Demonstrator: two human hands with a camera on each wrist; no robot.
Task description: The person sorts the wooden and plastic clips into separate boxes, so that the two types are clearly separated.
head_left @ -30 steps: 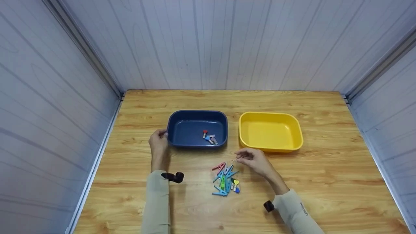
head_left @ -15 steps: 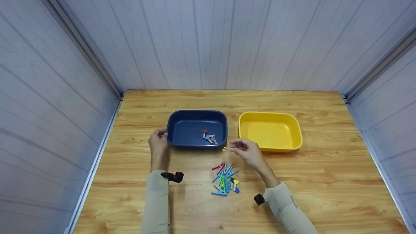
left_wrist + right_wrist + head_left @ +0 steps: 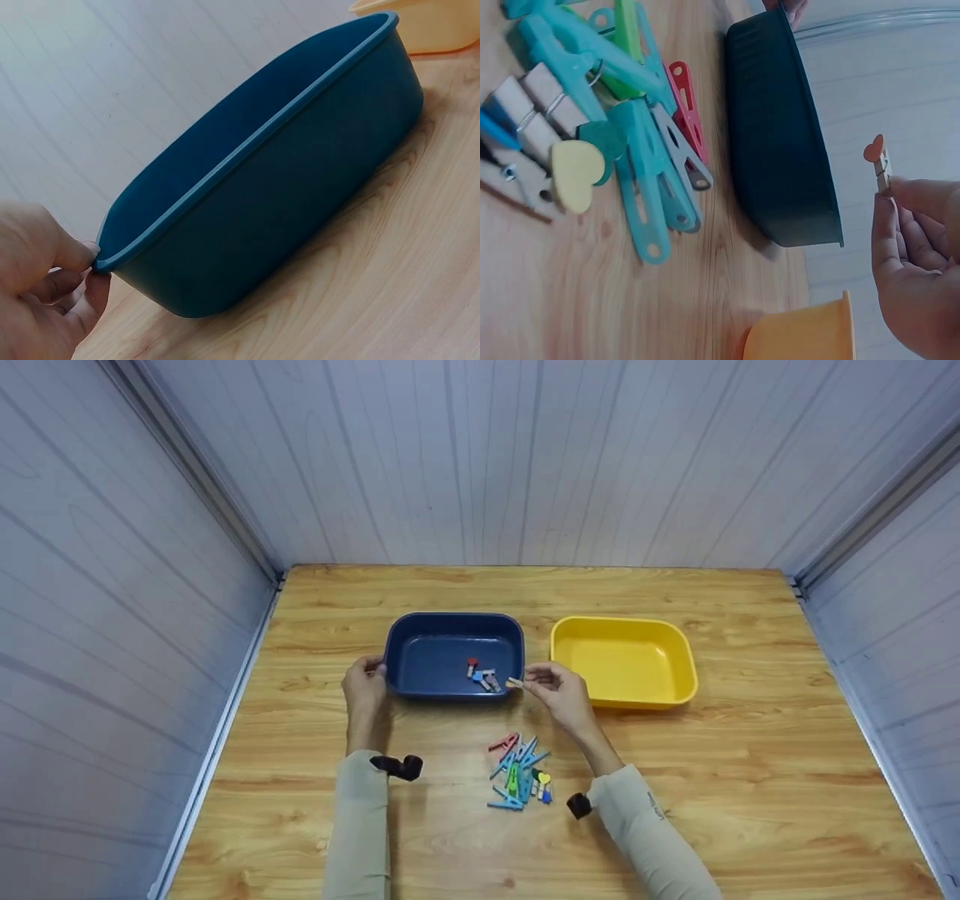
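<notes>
My left hand (image 3: 364, 690) pinches the left rim of a dark blue bin (image 3: 420, 691); in the left wrist view its thumb (image 3: 75, 253) lies over the rim with fingers beneath. Between thumb and fingertips, my right hand (image 3: 561, 696) holds a small wooden clothespin (image 3: 883, 171) topped with an orange heart, at the blue bin's near right corner. Several small heart clothespins (image 3: 484, 678) lie inside that bin, red and blue hearts among them. In front of the bins is a pile of plastic clothespins (image 3: 514, 769), blue, green and pink, with a few small wooden heart clothespins (image 3: 544, 787) at its right.
A yellow bin (image 3: 626, 664) stands right of the blue one, a narrow gap between them. Both rest on a wood-grain table (image 3: 300, 825). Pale panel walls (image 3: 487, 465) enclose the back and sides.
My right hand has moved left and away from the pile to the blue bin's right edge, carrying the small clothespin. The left hand has stayed on the rim.
</notes>
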